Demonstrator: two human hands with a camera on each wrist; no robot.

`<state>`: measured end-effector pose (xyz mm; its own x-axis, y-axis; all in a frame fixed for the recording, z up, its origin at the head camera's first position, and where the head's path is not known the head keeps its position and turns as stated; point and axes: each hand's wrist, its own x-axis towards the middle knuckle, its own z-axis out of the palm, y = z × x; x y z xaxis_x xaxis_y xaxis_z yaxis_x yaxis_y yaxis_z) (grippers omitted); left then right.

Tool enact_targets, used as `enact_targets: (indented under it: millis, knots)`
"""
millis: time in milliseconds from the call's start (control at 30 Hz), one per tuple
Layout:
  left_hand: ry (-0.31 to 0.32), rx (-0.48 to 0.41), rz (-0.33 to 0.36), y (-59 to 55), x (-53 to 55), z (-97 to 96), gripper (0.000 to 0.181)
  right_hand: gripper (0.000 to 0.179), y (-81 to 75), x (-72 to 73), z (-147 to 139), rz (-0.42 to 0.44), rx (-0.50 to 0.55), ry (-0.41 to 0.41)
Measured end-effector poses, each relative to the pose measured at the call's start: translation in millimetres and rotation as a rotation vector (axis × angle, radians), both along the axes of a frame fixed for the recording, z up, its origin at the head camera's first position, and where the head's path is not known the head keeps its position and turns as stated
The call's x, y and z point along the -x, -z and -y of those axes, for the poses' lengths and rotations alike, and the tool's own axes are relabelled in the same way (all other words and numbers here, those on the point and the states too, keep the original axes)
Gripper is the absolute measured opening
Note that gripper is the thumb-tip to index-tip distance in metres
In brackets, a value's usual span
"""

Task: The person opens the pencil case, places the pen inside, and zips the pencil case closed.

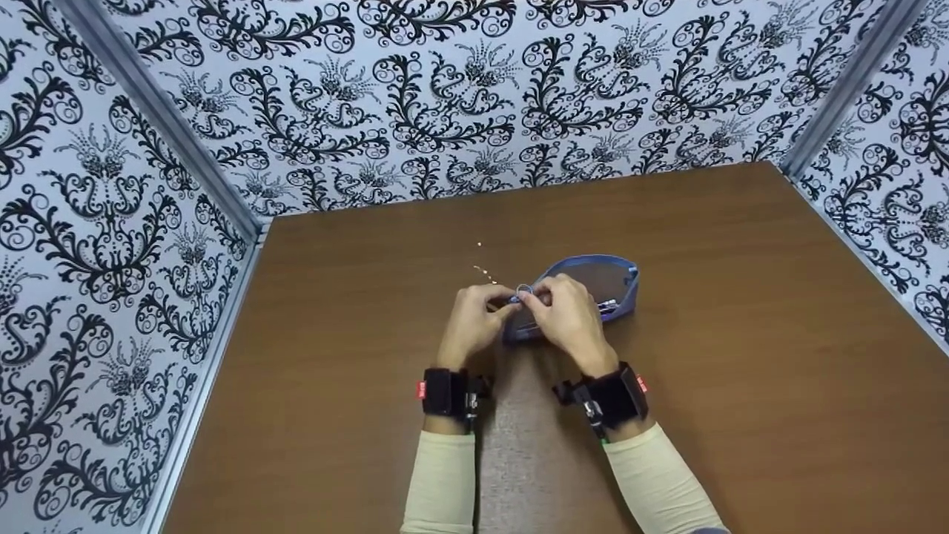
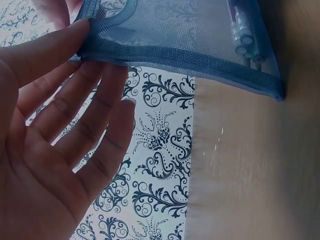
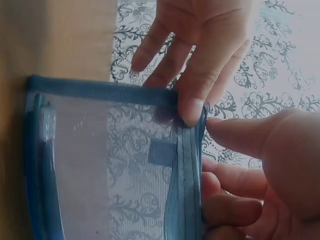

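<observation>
A blue mesh zip pouch (image 1: pixel 586 273) stands on the table under both hands, its far side spread wide in the head view. Several pens (image 2: pixel 242 40) lie inside, seen through the mesh. My left hand (image 1: pixel 473 319) pinches the pouch's edge at one end between thumb and fingertips, the other fingers loosely spread in the left wrist view. At that same end my right hand (image 1: pixel 574 315) holds the zipped edge (image 3: pixel 187 180), thumb against it and fingers curled behind. A small light-blue loop (image 1: pixel 524 289) shows between the two hands; the zip slider is hidden.
The brown table (image 1: pixel 356 356) runs up to patterned walls (image 1: pixel 445 89) at the back and sides. Grey metal posts (image 1: pixel 178 126) mark the corners. Small bright marks (image 1: pixel 485 274) show beyond the left hand. Black bands (image 1: pixel 447 391) circle both wrists.
</observation>
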<state>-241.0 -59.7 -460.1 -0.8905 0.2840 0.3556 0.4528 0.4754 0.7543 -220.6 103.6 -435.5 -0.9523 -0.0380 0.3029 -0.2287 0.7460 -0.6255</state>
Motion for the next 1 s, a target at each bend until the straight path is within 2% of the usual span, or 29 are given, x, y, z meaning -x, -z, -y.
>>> enact_targets:
  millis: [300, 533, 833, 1000]
  knots:
    - [-0.006, 0.015, 0.031, -1.2, -0.1, 0.5, 0.012, 0.021, -0.6, 1.9, 1.2, -0.015, 0.16, -0.012]
    - [-0.015, 0.013, 0.02, -0.6, -0.6, 3.0, 0.012, 0.025, -3.3, 1.3, -0.8, -0.047, 0.145, -0.028]
    - [-0.008, 0.045, 0.009, -0.4, -0.6, 4.2, 0.011, 0.026, -1.0, 3.0, -4.0, -0.031, 0.139, -0.01]
    - [0.007, 0.029, 0.019, -0.8, 0.3, 6.2, 0.012, 0.026, -1.9, 3.7, -5.5, -0.033, 0.126, -0.016]
